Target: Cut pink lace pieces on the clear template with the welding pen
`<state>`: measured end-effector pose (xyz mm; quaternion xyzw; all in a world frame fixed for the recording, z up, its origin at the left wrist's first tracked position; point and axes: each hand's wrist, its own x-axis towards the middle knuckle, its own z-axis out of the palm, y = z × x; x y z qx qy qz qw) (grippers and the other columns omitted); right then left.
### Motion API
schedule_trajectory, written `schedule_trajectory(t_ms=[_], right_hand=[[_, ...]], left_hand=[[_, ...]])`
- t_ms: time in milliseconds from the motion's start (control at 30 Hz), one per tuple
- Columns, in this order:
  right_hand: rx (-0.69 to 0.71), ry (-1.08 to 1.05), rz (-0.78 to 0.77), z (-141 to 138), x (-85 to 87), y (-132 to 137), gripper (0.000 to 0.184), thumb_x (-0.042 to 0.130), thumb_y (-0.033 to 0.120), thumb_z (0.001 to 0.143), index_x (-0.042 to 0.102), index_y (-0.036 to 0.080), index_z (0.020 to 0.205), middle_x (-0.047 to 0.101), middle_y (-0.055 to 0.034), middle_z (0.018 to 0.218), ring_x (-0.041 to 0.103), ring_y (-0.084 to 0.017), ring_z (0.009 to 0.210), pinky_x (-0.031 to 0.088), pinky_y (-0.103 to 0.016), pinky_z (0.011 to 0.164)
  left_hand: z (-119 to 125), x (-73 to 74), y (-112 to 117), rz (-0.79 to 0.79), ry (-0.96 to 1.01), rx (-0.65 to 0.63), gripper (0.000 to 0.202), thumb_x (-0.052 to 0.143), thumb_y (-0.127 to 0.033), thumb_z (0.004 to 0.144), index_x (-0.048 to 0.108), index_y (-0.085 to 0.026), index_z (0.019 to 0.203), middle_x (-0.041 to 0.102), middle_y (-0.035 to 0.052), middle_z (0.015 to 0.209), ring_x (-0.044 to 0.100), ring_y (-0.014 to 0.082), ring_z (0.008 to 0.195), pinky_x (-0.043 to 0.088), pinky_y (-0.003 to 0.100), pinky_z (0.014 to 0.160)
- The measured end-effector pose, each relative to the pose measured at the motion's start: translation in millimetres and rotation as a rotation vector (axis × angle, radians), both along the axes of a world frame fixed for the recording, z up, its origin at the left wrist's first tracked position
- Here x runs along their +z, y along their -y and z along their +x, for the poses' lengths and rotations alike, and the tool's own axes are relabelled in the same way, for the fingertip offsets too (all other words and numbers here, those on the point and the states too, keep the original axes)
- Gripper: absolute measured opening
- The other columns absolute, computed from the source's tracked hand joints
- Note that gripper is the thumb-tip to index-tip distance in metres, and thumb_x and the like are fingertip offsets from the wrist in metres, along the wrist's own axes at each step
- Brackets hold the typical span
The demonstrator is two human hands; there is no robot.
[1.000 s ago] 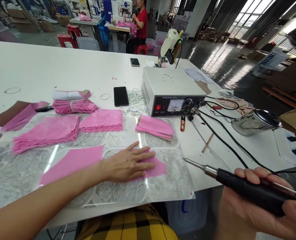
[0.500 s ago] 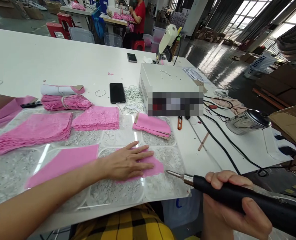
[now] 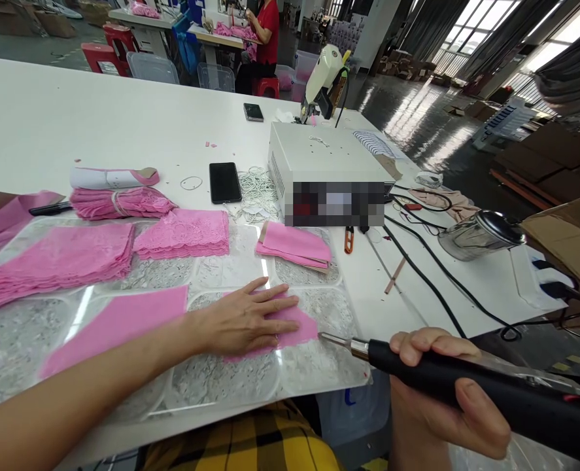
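My left hand (image 3: 250,318) lies flat with fingers spread, pressing a pink fabric piece (image 3: 297,327) onto a clear-topped mat (image 3: 231,379) with a grey stone pattern. My right hand (image 3: 446,386) is wrapped around the thick black handle of a pen-like tool (image 3: 412,369) with a slim metal tip. That tip points left at the right corner of the fabric; whether it touches, I cannot tell. Left of my left hand, another flat pink piece (image 3: 123,324) lies partly under my forearm. Beyond are a lace-edged pink stack (image 3: 184,233) and a larger pink stack (image 3: 64,258).
Folded pink fabric (image 3: 294,245) lies at the mat's back right. A pale metal box (image 3: 329,154) stands behind it, with black cables (image 3: 424,278) running right. Near it are a phone (image 3: 225,183), tangled white elastic (image 3: 257,190), orange snips (image 3: 349,240) and a lidded jar (image 3: 480,237).
The tool in my right hand has moved slightly left, bringing its tip from beside the fabric to its corner. My left hand stays on the piece. The view has shifted slightly.
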<state>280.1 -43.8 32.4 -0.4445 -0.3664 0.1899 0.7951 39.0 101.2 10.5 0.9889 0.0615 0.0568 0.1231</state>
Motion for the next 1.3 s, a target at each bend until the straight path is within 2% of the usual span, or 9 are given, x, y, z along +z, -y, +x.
schedule_trajectory(t_ms=[200, 533, 767, 1033, 1200, 1300], right_hand=[[0.038, -0.009, 0.026, 1, -2.3, -2, 0.023, 0.050, 0.030, 0.068, 0.063, 0.017, 0.082, 0.057, -0.0025, 0.073, 0.052, -0.013, 0.052, 0.047, -0.033, 0.052], [0.043, 0.025, 0.020, -1, -0.5, -3, 0.022, 0.050, 0.029, 0.069, 0.063, 0.017, 0.081, 0.058, -0.0024, 0.073, 0.053, -0.013, 0.053, 0.049, -0.033, 0.052], [0.110, 0.068, 0.023, 1, 1.6, -4, 0.016, 0.054, 0.027, 0.070, 0.062, 0.017, 0.080, 0.059, -0.0019, 0.072, 0.055, -0.013, 0.054, 0.051, -0.033, 0.053], [0.067, 0.039, 0.010, 1, 5.2, -5, 0.018, 0.052, 0.028, 0.068, 0.062, 0.018, 0.079, 0.057, -0.0020, 0.070, 0.053, -0.013, 0.053, 0.048, -0.032, 0.051], [-0.016, -0.006, -0.019, -1, 9.3, -1, 0.022, 0.048, 0.029, 0.063, 0.063, 0.019, 0.075, 0.053, -0.0019, 0.065, 0.045, -0.014, 0.049, 0.042, -0.034, 0.049], [-0.006, 0.003, -0.064, -5, 6.8, 3, 0.022, 0.047, 0.033, 0.065, 0.064, 0.022, 0.075, 0.052, -0.0023, 0.066, 0.043, -0.017, 0.051, 0.040, -0.038, 0.052]], left_hand=[[1, 1.5, 0, 0.007, -0.054, -0.001, 0.038, 0.041, -0.041, 0.101, 0.048, -0.034, 0.138, 0.036, 0.0034, 0.153, 0.031, 0.0285, 0.142, 0.018, 0.049, 0.117], [1, 1.6, 0, 0.002, -0.005, -0.006, 0.039, 0.041, -0.041, 0.101, 0.048, -0.034, 0.138, 0.037, 0.0044, 0.152, 0.033, 0.0291, 0.141, 0.020, 0.050, 0.116], [1, 4.9, 0, 0.035, -0.050, -0.009, 0.039, 0.038, -0.042, 0.102, 0.047, -0.034, 0.139, 0.037, 0.0061, 0.152, 0.032, 0.0302, 0.141, 0.022, 0.050, 0.115], [2, 9.0, -1, -0.002, -0.118, 0.006, 0.040, 0.041, -0.041, 0.101, 0.045, -0.035, 0.140, 0.031, 0.0056, 0.155, 0.025, 0.0294, 0.144, 0.020, 0.051, 0.116], [-16, 24.4, 2, -0.069, -0.031, 0.061, 0.036, 0.042, -0.029, 0.101, 0.053, -0.028, 0.135, 0.031, 0.0065, 0.155, 0.024, 0.0294, 0.144, 0.021, 0.053, 0.116], [-36, 29.6, 9, -0.112, -0.061, 0.089, 0.038, 0.045, -0.016, 0.096, 0.057, -0.024, 0.130, 0.030, 0.0057, 0.155, 0.022, 0.0282, 0.145, 0.020, 0.051, 0.117]])
